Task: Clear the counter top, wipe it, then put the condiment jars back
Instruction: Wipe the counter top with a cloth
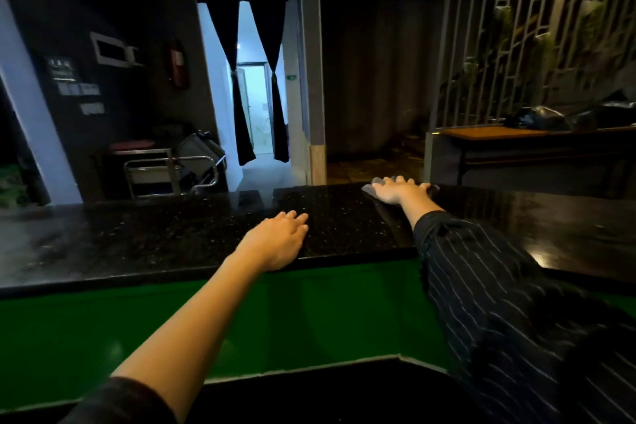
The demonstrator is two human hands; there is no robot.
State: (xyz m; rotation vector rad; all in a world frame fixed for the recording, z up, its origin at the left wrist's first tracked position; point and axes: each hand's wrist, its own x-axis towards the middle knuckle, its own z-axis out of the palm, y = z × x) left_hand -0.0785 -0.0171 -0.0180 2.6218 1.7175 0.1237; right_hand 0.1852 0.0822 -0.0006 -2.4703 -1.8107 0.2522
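A person leans over a dark speckled counter top (155, 237), midway through cleaning it. Nothing stands on the stretch of stone in view, so the clearing looks done, and a wet sheen at both ends suggests the wiping is well under way.

At left, beyond the counter, a steel trolley (172, 170) stands by a curtained doorway. Near the middle, the left hand (278, 237) lies flat by the near edge, fingers straight and close together. It holds nothing and seems to brace the body.

To its right and further across, the right hand (399, 190) reaches the counter's far edge, fingers spread and pressing down on a grey cloth (369, 189). The cloth's corners poke out on either side of the palm. It lies directly under that hand, well apart from the left one.

At far right, a wooden table (499, 134) carries black bags (540, 117). The condiment jars are nowhere in view; returning them appears to be what remains.
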